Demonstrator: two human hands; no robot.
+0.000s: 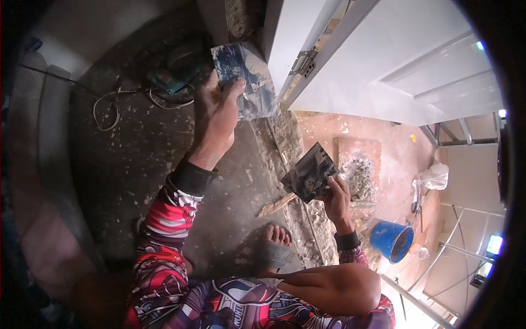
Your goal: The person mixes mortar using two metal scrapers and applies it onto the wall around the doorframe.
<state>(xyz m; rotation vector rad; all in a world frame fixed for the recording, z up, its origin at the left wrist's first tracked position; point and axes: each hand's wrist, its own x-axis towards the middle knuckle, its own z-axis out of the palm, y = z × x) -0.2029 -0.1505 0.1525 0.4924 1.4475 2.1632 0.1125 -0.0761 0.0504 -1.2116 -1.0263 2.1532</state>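
My left hand (218, 112) is closed on a flat, roughly square blue-grey plate (255, 88) smeared with whitish plaster, its thumb lying across the face. The plate is beside the foot of the white door frame (290, 33); whether they touch, I cannot tell. Lower and to the right, my right hand (337, 202) grips a dark square plate (311, 171) by its lower right edge. Grey smears mark its face, which is tilted. Past that hand, a board (374, 151) on the floor bears a crumbly grey heap (359, 172).
A white door (405, 71) with a metal hinge (303, 63) stands at the upper right. A green power tool (167, 81) and its white cord (116, 112) lie at upper left. At right are a blue bucket (390, 238), a white bag (434, 176) and metal bars (455, 247).
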